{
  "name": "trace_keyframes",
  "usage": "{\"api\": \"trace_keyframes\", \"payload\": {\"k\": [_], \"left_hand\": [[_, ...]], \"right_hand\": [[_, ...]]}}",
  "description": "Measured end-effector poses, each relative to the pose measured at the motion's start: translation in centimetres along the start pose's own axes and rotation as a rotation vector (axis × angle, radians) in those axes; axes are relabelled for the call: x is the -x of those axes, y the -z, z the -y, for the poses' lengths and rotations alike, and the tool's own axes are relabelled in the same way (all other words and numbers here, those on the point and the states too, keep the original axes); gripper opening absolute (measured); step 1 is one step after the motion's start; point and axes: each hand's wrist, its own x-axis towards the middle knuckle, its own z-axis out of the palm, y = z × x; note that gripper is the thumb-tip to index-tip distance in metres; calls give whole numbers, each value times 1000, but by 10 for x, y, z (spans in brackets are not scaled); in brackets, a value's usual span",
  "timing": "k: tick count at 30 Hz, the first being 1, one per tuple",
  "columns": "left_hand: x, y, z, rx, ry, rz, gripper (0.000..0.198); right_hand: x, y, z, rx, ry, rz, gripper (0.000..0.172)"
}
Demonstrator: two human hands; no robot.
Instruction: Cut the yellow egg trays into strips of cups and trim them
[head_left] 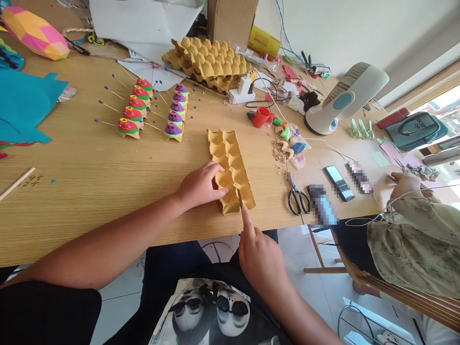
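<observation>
A yellow cardboard egg carton piece (231, 153), two cups wide, lies on the wooden table in front of me. My left hand (201, 184) grips its left edge, with the fingers curled over the near cups. My right hand (260, 254) is closed around a thin knife (240, 197), the index finger stretched along its back. The blade touches the carton between the two rows of cups near its close end; the handle is hidden in my palm. Black-handled scissors (298, 196) lie to the right.
Painted egg-cup figures with pins stand in a red row (132, 114) and a purple row (174, 117). Stacked egg trays (208, 60), a red cup (261, 117), a white fan (341, 100) and phones (339, 183) are around. Another person's hand (406, 184) rests at right.
</observation>
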Motion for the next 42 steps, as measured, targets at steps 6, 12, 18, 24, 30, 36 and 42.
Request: {"api": "trace_keyframes", "payload": {"k": [6, 12, 18, 24, 30, 36, 42], "left_hand": [[0, 0, 0, -13, 0, 2, 44], [0, -3, 2, -26, -9, -12, 44], [1, -5, 2, -25, -12, -15, 45], [1, -5, 2, -12, -51, -20, 42], [3, -6, 5, -12, -48, -10, 44], [4, -6, 3, 1, -20, -5, 46], [4, -9, 6, 12, -33, -15, 46]], "right_hand": [[-7, -1, -7, -69, 52, -29, 74], [-7, -4, -8, -52, 60, -26, 76], [-12, 5, -29, -158, 167, -1, 73], [-17, 15, -44, -150, 249, 35, 74], [-25, 19, -59, -206, 331, 64, 74], [-32, 19, -72, -251, 407, 81, 72], [-37, 18, -79, -254, 440, 73, 73]]}}
